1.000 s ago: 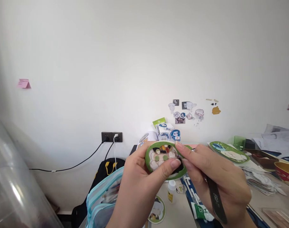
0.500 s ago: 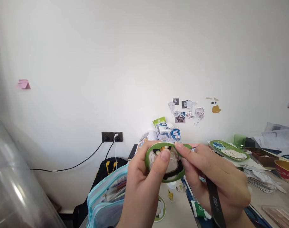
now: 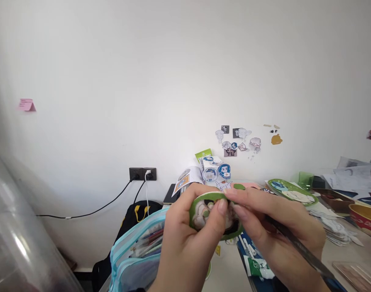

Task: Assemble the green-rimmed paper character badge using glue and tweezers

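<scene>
Over the counter [image 3: 231, 269], at about 6 o'clock in my view, I hold a green-rimmed badge [image 3: 203, 211] in my left hand [image 3: 188, 239], thumb pressed on its face. My right hand [image 3: 279, 231] pinches the badge's edge at 3 o'clock and also grips a dark tool [image 3: 304, 251], whose end runs out of view. Fingers hide much of the badge's picture. A blue pouch [image 3: 133, 255] sits at 8 o'clock, partly cut off below.

Head-worn view, forward (hands close), facing wall
</scene>
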Demonstrator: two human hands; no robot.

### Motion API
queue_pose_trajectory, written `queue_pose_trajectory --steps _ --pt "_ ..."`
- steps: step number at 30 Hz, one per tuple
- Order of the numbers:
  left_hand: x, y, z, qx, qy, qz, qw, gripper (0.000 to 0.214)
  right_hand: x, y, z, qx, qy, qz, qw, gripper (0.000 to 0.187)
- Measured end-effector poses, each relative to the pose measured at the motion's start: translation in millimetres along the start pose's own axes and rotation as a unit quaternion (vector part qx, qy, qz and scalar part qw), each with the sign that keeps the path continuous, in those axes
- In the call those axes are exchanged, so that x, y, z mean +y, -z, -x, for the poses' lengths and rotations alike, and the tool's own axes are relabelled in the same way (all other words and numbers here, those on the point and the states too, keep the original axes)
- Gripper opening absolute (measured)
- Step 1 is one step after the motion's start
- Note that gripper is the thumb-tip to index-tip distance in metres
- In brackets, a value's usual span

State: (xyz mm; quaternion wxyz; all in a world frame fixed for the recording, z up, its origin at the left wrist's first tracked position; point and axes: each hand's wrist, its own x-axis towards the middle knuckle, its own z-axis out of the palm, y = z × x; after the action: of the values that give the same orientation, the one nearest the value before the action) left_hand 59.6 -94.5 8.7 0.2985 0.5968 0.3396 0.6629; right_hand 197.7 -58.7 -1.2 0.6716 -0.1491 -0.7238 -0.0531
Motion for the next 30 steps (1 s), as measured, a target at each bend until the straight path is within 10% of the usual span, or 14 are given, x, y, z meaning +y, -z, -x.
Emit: queue_pose_trajectory --steps 19,30 --pt "-5 0.2 -1 -0.015 0.055 0.125 0.991 0.025 6 -2 3 -0.006 0.086 0.035 0.996 0.035" --pt "-8 -0.4 -1 0.057 0.001 0.044 0.997 0.022 4 2 -2 -0.061 -0.137 -0.076 0.986 0.008"
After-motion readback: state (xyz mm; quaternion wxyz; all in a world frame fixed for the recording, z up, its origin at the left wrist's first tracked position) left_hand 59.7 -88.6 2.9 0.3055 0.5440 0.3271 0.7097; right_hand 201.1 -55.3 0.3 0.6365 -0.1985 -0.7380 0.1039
